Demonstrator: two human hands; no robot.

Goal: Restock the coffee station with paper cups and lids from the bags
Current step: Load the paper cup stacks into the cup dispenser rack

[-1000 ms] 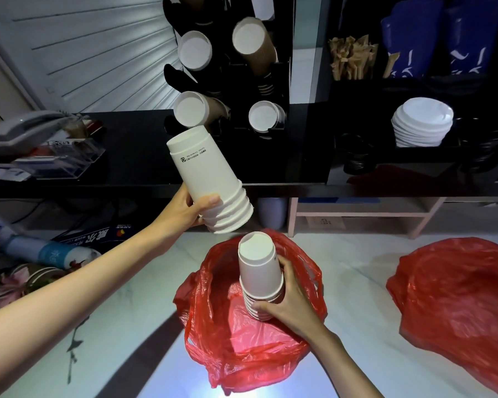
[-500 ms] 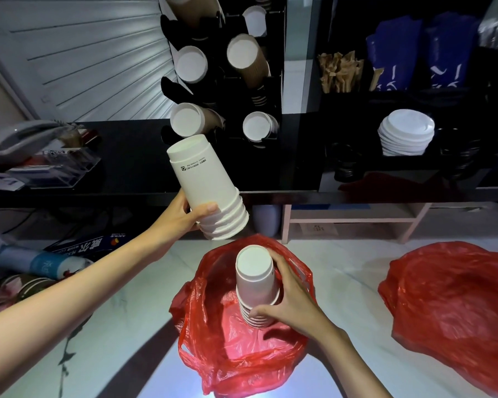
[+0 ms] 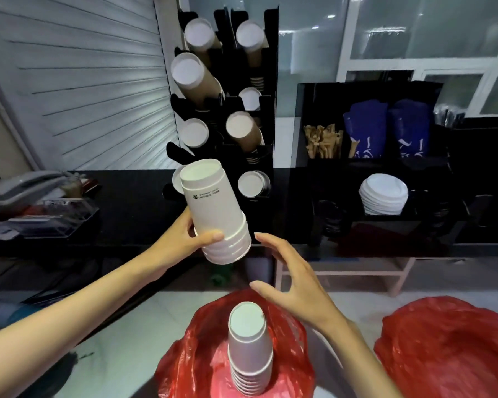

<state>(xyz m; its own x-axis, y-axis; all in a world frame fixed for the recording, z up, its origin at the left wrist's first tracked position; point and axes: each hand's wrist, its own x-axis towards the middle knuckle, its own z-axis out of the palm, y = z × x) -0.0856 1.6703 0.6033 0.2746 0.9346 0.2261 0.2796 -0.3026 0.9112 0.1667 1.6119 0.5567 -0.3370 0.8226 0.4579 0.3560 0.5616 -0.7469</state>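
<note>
The left hand (image 3: 184, 239) grips a short stack of white paper cups (image 3: 216, 209), thumb across the nested rims and fingers curled behind, with the stack held bottom-up and tilted so its closed base points toward the black cup dispenser rack (image 3: 227, 110) on the dark counter (image 3: 127, 202). The base of the stack sits right in front of the rack's lowest left slot, overlapping it from this angle — whether it touches the rack cannot be told. The right hand (image 3: 293, 282) hangs in the air with fingers spread and loosely extended, holding nothing; its fingertips are just beside the lower rims of the held stack, with a small gap between. Below it, a second stack of white paper cups (image 3: 249, 354) stands upside down inside an open red plastic bag (image 3: 196, 366) on the pale floor. Another red plastic bag (image 3: 449, 349) lies to the right, well apart from the first. The rack's slanted slots hold brown and white cups showing their white bases. Farther right on the counter, a black organizer holds a pile of white lids (image 3: 384, 195), wooden stirrers (image 3: 322, 140) and blue packets (image 3: 385, 127).
</note>
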